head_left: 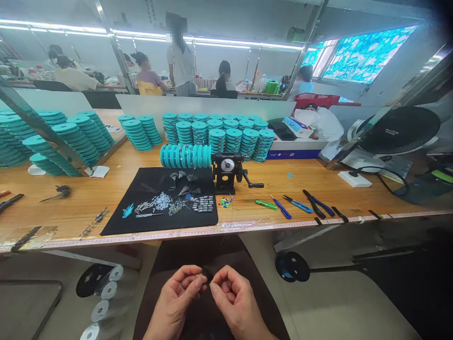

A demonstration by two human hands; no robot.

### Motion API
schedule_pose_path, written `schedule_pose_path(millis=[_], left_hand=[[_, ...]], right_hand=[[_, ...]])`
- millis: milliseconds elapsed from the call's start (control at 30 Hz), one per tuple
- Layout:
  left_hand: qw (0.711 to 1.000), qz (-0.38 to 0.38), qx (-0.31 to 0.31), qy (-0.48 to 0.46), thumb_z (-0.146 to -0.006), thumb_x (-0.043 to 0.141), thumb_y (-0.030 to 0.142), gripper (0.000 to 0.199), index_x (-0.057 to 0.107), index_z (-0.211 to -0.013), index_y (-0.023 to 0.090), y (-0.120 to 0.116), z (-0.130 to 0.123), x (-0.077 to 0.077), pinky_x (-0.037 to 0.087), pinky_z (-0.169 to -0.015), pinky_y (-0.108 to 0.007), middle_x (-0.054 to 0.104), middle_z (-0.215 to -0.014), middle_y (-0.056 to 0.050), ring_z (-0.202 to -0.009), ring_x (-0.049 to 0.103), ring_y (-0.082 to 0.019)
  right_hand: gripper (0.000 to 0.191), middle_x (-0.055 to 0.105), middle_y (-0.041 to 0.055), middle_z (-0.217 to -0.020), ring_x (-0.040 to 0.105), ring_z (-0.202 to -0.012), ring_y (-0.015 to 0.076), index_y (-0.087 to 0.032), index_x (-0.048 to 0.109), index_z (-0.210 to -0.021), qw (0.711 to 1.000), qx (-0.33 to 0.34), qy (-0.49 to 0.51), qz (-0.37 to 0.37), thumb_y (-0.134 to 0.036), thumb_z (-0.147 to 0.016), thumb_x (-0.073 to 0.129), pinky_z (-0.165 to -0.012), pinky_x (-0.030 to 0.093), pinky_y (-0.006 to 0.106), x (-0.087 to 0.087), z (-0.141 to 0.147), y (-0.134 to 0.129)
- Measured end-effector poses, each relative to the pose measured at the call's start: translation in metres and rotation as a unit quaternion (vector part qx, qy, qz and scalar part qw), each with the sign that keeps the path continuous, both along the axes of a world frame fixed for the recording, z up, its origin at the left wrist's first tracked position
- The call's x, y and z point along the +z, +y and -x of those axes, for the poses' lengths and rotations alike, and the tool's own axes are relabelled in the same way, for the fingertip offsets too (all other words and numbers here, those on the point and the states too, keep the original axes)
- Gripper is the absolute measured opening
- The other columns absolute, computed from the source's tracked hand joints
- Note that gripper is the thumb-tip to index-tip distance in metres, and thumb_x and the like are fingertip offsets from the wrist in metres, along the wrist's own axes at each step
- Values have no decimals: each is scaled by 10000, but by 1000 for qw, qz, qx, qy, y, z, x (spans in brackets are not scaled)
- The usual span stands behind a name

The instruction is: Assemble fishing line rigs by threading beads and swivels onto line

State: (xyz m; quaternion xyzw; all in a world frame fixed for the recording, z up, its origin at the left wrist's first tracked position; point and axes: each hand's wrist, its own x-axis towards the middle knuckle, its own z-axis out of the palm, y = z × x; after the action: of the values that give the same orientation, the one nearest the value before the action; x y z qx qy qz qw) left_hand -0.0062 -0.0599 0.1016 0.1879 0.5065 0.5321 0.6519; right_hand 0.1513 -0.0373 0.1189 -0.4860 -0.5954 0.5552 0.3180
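Observation:
Over the dark lap below the table edge, my left hand is closed in a pinch on a small, thin, pale piece; its kind is too small to tell. Close beside it, apart by a narrow gap, my right hand pinches thumb against forefinger, and whatever lies between them cannot be made out. Ahead on the table is a black mat with pale blue beads, grey cylindrical weights and fine wire bundles. A hand-cranked winder carries a row of turquoise spools.
Stacks of turquoise spools line the table's back. To the right lie a green-handled tool, a blue screwdriver, snips and pliers. A fan stands far right. Several people sit or stand beyond the partition.

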Motion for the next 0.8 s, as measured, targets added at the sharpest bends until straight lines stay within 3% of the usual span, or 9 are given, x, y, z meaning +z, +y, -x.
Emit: schedule_pose_path(millis=[167,367,567,800], left_hand=[[999,-22,-2,38,-607,863,378,265,713,-709,185,0,-2,-2,489,-656,-252,712,-776,-47,-708,618,-171],[998,-40,-12,41,-645,840,389,267,688,-727,186,-1,-4,-3,464,-630,-242,672,-737,-25,-694,579,-159],[998,-46,-25,30,-696,820,354,253,668,-828,199,-2,-3,-5,450,-619,-219,659,-728,-7,-680,562,-134],[998,-47,-22,42,-660,840,378,291,679,-815,192,-1,-5,1,448,-613,-216,650,-728,-11,-652,543,-124]], right_hand=[[123,323,-83,-537,311,-492,92,-187,512,-675,997,-14,-52,-64,-199,-778,579,-487,276,223,3,3,-3],[129,318,-78,-534,329,-501,103,-195,517,-660,993,-14,-91,-71,-193,-777,572,-507,275,237,3,3,-4],[130,322,-81,-520,369,-530,119,-201,512,-657,988,-14,-133,-82,-171,-764,579,-620,312,275,1,2,-3],[133,332,-80,-526,382,-543,125,-201,494,-652,988,-10,-135,-77,-170,-762,562,-701,331,308,1,3,-3]])
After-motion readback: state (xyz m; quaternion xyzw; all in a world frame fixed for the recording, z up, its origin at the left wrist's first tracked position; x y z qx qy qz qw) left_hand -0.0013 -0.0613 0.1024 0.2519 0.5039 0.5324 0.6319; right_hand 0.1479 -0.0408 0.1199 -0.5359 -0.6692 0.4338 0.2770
